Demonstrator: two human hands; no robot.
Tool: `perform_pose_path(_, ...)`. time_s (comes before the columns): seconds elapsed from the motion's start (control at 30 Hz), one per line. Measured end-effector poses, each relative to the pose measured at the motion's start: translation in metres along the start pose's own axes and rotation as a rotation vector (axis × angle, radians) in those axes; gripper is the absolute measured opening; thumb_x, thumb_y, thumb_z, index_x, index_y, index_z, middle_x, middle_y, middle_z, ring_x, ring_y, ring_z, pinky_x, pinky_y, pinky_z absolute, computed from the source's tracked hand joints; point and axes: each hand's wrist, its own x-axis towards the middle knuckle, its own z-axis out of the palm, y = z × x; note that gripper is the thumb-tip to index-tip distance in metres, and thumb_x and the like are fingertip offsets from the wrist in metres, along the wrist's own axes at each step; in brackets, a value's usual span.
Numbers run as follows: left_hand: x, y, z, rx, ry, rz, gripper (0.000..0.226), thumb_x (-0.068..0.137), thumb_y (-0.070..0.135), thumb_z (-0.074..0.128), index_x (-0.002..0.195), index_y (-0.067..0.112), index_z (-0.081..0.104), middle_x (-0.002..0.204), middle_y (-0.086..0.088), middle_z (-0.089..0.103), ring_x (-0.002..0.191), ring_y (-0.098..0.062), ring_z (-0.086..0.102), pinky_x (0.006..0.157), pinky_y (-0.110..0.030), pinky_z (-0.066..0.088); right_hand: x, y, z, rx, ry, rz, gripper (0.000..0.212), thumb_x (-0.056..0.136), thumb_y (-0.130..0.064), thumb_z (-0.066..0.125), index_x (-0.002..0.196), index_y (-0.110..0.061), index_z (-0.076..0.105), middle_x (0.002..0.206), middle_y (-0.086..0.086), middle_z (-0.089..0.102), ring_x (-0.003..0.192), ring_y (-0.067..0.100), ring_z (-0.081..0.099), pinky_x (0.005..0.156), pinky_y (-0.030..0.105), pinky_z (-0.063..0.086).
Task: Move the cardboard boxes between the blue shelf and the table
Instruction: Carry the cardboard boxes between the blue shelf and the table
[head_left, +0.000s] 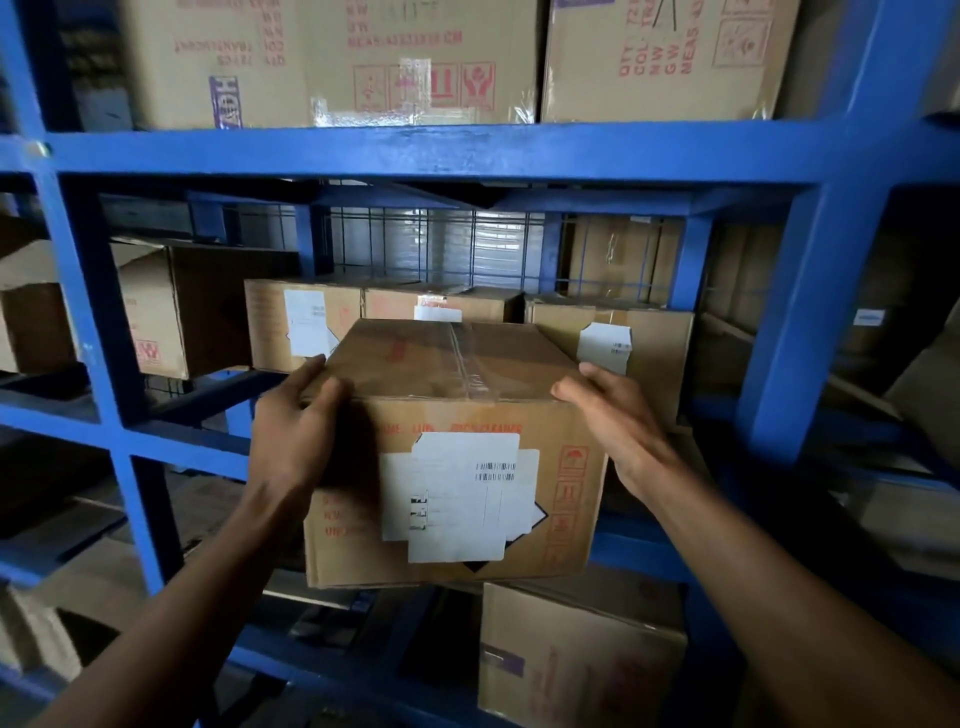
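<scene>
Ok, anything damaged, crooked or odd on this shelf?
Nothing serious. The held box wears overlapping white labels pasted crookedly over a black diamond mark, and the left-bay box seems to have a lifted top flap.

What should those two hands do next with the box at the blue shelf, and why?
Probably draw the cardboard box straight back, clear of the blue shelf. The left hand and right hand grip its top corners, and a row of boxes stands right behind it, so pushing inward looks blocked.
</scene>
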Motion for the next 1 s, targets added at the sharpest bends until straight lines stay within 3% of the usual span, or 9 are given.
perform_pose_path(0.07,-0.002,0.000,0.008,-0.017,-0.026,-0.006,0.050,0.093,0.035,0.058,0.142,0.026,0.050,0.135,0.002,0.058,0.120,-0.013,0.055,0.108,-0.042,0.043,-0.004,0.002,-0.008,-0.003,0.026,-0.006,0.070,0.085,-0.039,0.068,0.148,-0.023,0.040,0.100,-0.012,0.065,0.080,0.000,0.062,0.059,0.019,0.041)
perform_pose_path(0.2,-0.007,-0.002,0.033,-0.042,-0.081,-0.021,0.051,0.092,0.036,0.057,0.142,0.028,0.050,0.138,0.002,0.056,0.124,-0.015,0.053,0.109,-0.043,0.041,-0.013,0.006,-0.033,-0.059,0.106,-0.015,0.074,0.083,-0.042,0.068,0.149,-0.025,0.039,0.124,-0.001,0.064,0.089,0.007,0.063,0.065,0.023,0.044)
perform_pose_path(0.3,-0.012,-0.001,0.060,-0.090,-0.122,-0.026,0.049,0.091,0.035,0.057,0.140,0.028,0.053,0.136,0.004,0.057,0.122,-0.013,0.052,0.107,-0.036,0.041,-0.024,0.009,-0.057,-0.092,0.162,-0.020,0.067,0.086,-0.038,0.067,0.146,-0.023,0.043,0.097,-0.011,0.064,0.079,0.005,0.064,0.060,0.022,0.045)
perform_pose_path(0.4,-0.013,0.003,0.086,-0.127,-0.155,-0.038,0.049,0.089,0.035,0.058,0.137,0.026,0.056,0.131,0.008,0.058,0.123,-0.013,0.052,0.106,-0.031,0.040,-0.031,0.012,-0.079,-0.114,0.227,-0.015,0.071,0.085,-0.038,0.067,0.149,-0.022,0.039,0.103,-0.009,0.063,0.078,0.006,0.063,0.061,0.025,0.049)
perform_pose_path(0.6,-0.015,0.005,0.124,-0.119,-0.248,0.019,0.046,0.096,0.032,0.054,0.141,0.025,0.053,0.123,0.007,0.057,0.102,-0.003,0.055,0.094,-0.026,0.039,-0.040,0.016,-0.109,-0.149,0.294,-0.019,0.055,0.086,-0.035,0.070,0.135,-0.016,0.053,0.080,-0.015,0.054,0.076,0.008,0.061,0.067,0.028,0.053)
perform_pose_path(0.73,-0.008,0.002,0.129,-0.121,-0.267,0.036,0.047,0.094,0.039,0.057,0.139,0.026,0.054,0.117,0.007,0.060,0.101,-0.003,0.059,0.094,-0.029,0.047,-0.035,0.018,-0.113,-0.216,0.252,-0.007,0.088,0.072,-0.061,0.074,0.143,-0.017,0.047,0.109,-0.003,0.069,0.092,0.013,0.069,0.080,0.033,0.059)
perform_pose_path(0.83,-0.015,0.002,0.125,-0.080,-0.265,0.099,0.051,0.093,0.046,0.058,0.140,0.027,0.052,0.115,0.011,0.058,0.092,0.012,0.053,0.078,-0.010,0.040,-0.033,0.020,-0.110,-0.325,0.291,-0.044,0.103,0.068,-0.070,0.071,0.151,-0.019,0.036,0.139,0.004,0.055,0.117,0.018,0.060,0.094,0.037,0.054)
perform_pose_path(0.9,-0.023,-0.004,0.122,-0.070,-0.285,0.158,0.065,0.087,0.052,0.062,0.146,0.032,0.042,0.124,0.011,0.056,0.095,0.014,0.053,0.079,-0.010,0.042,-0.037,0.026,-0.105,-0.468,0.393,-0.164,0.101,0.071,-0.073,0.066,0.152,-0.022,0.034,0.152,0.002,0.040,0.134,0.021,0.044,0.105,0.044,0.046)
perform_pose_path(1.0,-0.028,-0.023,0.119,-0.022,-0.324,0.231,0.104,0.070,0.059,0.075,0.152,0.046,0.012,0.153,0.008,0.039,0.131,-0.009,0.047,0.107,-0.038,0.042,-0.046,0.043,-0.094,-0.894,0.495,-0.449,0.101,0.075,-0.078,0.057,0.152,-0.017,0.032,0.160,0.003,0.027,0.148,0.024,0.019,0.119,0.052,0.022)
